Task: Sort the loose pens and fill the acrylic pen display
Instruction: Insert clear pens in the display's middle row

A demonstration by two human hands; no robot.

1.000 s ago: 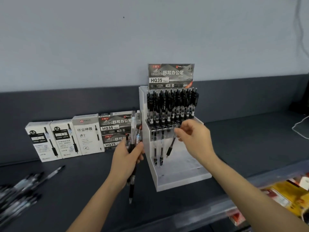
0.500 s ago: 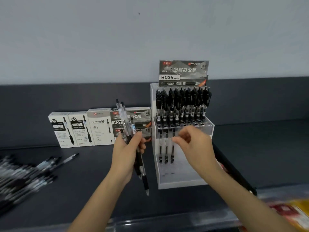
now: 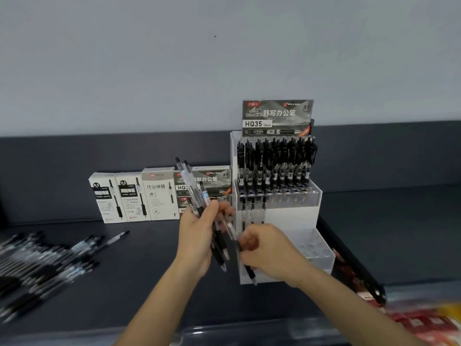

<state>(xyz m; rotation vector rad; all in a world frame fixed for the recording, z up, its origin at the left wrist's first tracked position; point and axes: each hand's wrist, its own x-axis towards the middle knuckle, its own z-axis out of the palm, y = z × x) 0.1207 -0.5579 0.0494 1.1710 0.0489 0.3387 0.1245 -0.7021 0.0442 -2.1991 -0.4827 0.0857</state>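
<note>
The tiered acrylic pen display stands at centre right on the dark shelf. Its back rows are full of black pens, three pens stand in the middle tier at the left, and the front tier shows bare holes. My left hand grips a bundle of clear-and-black pens, tips pointing down, just left of the display. My right hand is closed on one pen at the lower end of that bundle, in front of the display's left corner. A pile of loose pens lies at the far left.
Several pen boxes stand in a row against the dark back panel, left of the display. A header card tops the display. Red and yellow packets lie on a lower level at the bottom right, beyond the shelf's front edge.
My right hand left the middle tier, came down and left, and closed on a pen from the bundle in my left hand. The view shifted, bringing more of the pen pile into sight.
</note>
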